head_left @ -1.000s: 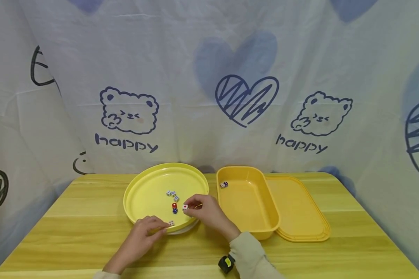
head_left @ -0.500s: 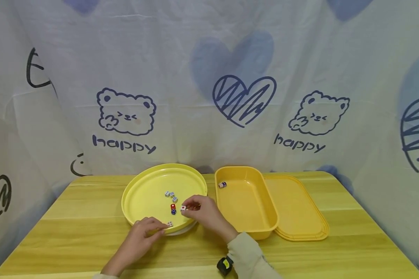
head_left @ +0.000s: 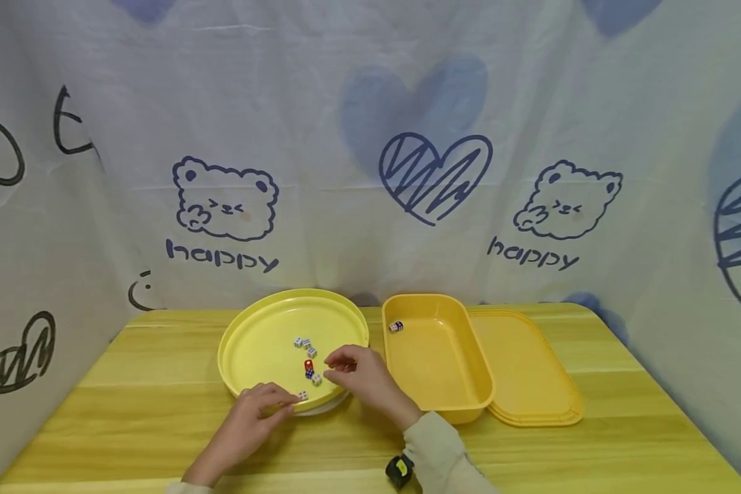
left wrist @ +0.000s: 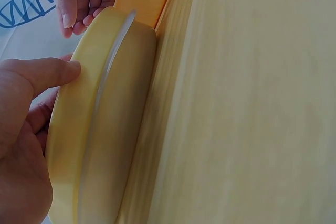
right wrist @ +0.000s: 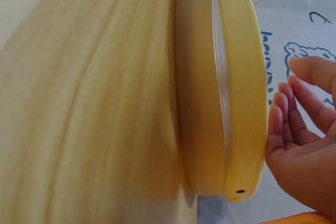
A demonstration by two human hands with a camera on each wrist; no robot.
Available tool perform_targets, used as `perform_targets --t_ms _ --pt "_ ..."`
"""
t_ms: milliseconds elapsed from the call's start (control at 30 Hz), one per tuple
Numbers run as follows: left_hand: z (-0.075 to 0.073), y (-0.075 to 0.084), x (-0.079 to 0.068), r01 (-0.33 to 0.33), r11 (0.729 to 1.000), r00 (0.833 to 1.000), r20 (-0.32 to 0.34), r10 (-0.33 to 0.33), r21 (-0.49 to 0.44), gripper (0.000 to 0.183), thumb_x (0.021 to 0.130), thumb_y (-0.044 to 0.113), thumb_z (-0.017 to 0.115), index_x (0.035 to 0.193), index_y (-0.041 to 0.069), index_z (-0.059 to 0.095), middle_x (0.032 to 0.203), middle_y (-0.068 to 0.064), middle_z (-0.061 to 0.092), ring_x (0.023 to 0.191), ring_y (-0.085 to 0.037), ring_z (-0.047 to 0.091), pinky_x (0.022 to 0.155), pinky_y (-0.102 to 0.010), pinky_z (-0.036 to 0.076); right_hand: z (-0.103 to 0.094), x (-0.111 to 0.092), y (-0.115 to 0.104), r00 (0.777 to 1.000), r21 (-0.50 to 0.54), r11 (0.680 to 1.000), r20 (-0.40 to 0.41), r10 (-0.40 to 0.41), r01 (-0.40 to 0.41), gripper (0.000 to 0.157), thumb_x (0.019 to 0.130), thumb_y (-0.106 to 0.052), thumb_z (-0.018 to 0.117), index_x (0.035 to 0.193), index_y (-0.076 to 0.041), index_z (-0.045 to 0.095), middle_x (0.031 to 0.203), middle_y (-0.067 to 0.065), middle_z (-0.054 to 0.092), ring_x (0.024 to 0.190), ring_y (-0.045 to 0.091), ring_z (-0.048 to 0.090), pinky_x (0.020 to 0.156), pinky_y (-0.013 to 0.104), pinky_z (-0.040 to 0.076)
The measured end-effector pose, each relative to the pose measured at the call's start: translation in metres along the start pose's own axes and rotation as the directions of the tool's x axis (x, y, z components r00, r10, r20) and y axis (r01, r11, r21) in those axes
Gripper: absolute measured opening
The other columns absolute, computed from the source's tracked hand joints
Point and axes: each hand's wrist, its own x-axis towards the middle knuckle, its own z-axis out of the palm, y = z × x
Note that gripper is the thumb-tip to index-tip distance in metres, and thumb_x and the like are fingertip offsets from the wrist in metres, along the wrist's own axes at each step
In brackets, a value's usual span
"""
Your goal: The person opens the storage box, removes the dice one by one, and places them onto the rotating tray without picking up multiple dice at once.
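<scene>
On the round yellow tray (head_left: 262,350) lie several small dice. A red die (head_left: 309,364) and a blue die (head_left: 309,374) touch, and a white die (head_left: 316,379) sits against the blue one. My right hand (head_left: 370,381) is just right of it, with bent fingers and a gap between thumb and fingertips, holding nothing. My left hand (head_left: 256,415) grips the tray's near rim. Its thumb (left wrist: 65,72) lies on the outer wall, and other fingers reach over the edge. The index fingertip is at another white die (head_left: 302,395) inside the rim.
A yellow rectangular box (head_left: 438,357) stands right of the tray, with a white die (head_left: 393,328) and a dark die (head_left: 399,325) in its far left corner. Its flat lid (head_left: 531,363) lies on the table beside it. A printed curtain (head_left: 321,226) hangs behind.
The white die that my right hand pinched now stands on the tray beside the blue die. The fingers have parted from it. My left hand stays at the rim.
</scene>
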Motion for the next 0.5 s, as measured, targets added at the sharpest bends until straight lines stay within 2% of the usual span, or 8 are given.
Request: perform_targets --t_ms 133,367,500 --pt "0.0019 0.0000 0.0006 -0.018 1.000 1.000 -0.012 0.018 -0.005 0.013 0.084 0.007 0.073 0.096 0.012 0.076 0.089 0.008 0.068 0.084 -0.011 0.060 0.075 -0.033 0.045 -0.0017 -0.0016 0.0004 1.000 -0.002 1.000 -0.003 0.002 -0.002 0.015 0.088 -0.009 0.071 0.098 0.001 0.069 0.086 -0.001 0.064 0.078 0.012 0.057 0.071 0.023 0.048" --pt "0.0031 0.0019 -0.0004 0.024 1.000 1.000 0.001 -0.024 0.004 0.016 0.083 0.005 0.073 0.097 0.012 0.076 0.090 0.009 0.068 0.085 -0.009 0.059 0.077 -0.034 0.045 -0.0013 -0.0012 0.0037 1.000 0.001 1.000 0.003 0.007 -0.007 0.014 0.089 -0.010 0.070 0.099 0.001 0.069 0.087 -0.001 0.064 0.079 0.012 0.057 0.072 0.023 0.048" --pt "0.0027 0.0021 -0.0016 0.024 1.000 1.000 -0.008 -0.024 0.017 0.016 0.083 0.005 0.073 0.097 0.011 0.076 0.089 0.010 0.068 0.085 -0.009 0.059 0.076 -0.034 0.045 -0.0002 -0.0011 0.0036 1.000 0.007 1.000 0.010 0.004 -0.004 0.015 0.088 -0.008 0.071 0.099 0.001 0.069 0.086 0.000 0.064 0.077 0.012 0.056 0.070 0.023 0.048"
